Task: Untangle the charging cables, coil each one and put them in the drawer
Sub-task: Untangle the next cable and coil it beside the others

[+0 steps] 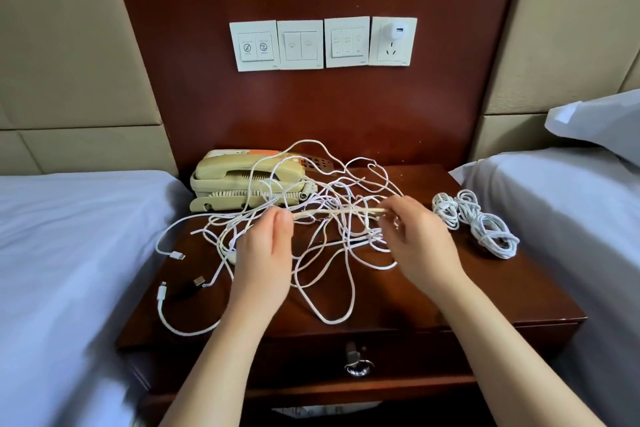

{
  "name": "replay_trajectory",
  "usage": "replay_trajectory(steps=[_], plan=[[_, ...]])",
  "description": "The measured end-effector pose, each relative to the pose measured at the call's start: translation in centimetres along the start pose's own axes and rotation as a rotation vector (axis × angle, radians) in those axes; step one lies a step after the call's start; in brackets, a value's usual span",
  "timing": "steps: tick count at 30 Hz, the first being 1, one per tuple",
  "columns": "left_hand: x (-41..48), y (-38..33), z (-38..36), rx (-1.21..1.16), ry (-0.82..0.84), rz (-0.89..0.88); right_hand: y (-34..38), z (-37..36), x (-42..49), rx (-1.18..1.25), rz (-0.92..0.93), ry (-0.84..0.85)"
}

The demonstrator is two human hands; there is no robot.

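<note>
- Strand (332, 211) is pinched taut between left hand (266, 246) and right hand (419, 239), over tangle (311, 243) on nightstand (433, 295).
- Knots could be tightened by harder pulling; telephone (242, 177) could be dragged by snagged loops.

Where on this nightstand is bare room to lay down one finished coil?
The widest bare patch is the front right of the nightstand, bordered by the tangled cables, the coiled cables and the front edge. A smaller strip lies at the back right, behind the coils. The middle and left are crowded with loose cable; the telephone fills the back left.
</note>
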State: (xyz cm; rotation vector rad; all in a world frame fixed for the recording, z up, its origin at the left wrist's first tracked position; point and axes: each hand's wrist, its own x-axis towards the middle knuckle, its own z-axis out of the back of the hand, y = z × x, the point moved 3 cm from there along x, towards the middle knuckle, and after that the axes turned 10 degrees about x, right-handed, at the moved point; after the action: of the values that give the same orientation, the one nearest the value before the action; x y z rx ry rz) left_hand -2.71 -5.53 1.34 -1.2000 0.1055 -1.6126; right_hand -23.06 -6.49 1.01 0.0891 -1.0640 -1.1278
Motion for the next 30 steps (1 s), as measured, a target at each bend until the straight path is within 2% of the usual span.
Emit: replay_trajectory(steps=[9, 12, 14, 18, 26, 30], plan=[[1.0, 3.5, 3.9, -0.217, -0.216, 0.387, -1.8, -0.3, 1.8, -0.34, -0.078, -0.1], [1.1, 4.9, 5.2, -0.344, -0.309, 0.518, -3.2, 0.2, 1.9, -0.259, -0.126, -0.098], [1.0, 5.6, 5.4, -0.402, -0.309, 0.596, -3.8, 0.6, 1.8, -0.171, -0.136, -0.11], [0.7, 5.9, 5.5, -0.521, -0.356, 0.729, -3.8, 1.3, 2.3, -0.062, -0.118, -0.221], [0.7, 6.2, 4.8, -0.603, -0.389, 0.803, -3.8, 2.7, 3.2, -0.026, -0.131, -0.402], [0.7, 5.7, 3.7, -0.521, -0.297, 0.717, -2.0, 3.4, 3.5, 0.059, -0.049, -0.403]])
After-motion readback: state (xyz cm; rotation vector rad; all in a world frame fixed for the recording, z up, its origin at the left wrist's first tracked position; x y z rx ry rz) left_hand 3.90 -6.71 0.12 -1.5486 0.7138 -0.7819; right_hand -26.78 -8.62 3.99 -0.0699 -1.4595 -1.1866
